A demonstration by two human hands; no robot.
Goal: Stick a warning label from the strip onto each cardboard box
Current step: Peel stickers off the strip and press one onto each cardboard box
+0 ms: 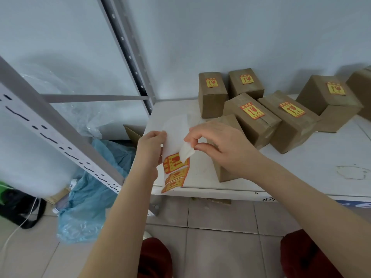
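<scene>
My left hand (pixel 150 149) pinches the white backing of the label strip (pixel 175 133), which hangs down with yellow-and-red warning labels (pixel 175 173) at its lower end. My right hand (pixel 218 145) pinches the corner of the top label (pixel 186 152), peeled up so its white underside shows. Behind my right hand stands a plain cardboard box (pixel 225 171) with no label visible. Several brown boxes (pixel 253 117) further back on the white shelf (pixel 301 167) each carry a label on top.
A grey perforated shelf upright (pixel 66 137) slants across the left, another post (pixel 128 51) rises behind. Blue plastic sheeting (pixel 90 197) and clear wrap lie on the tiled floor to the left. My red-clad knees (pixel 305 255) show at the bottom.
</scene>
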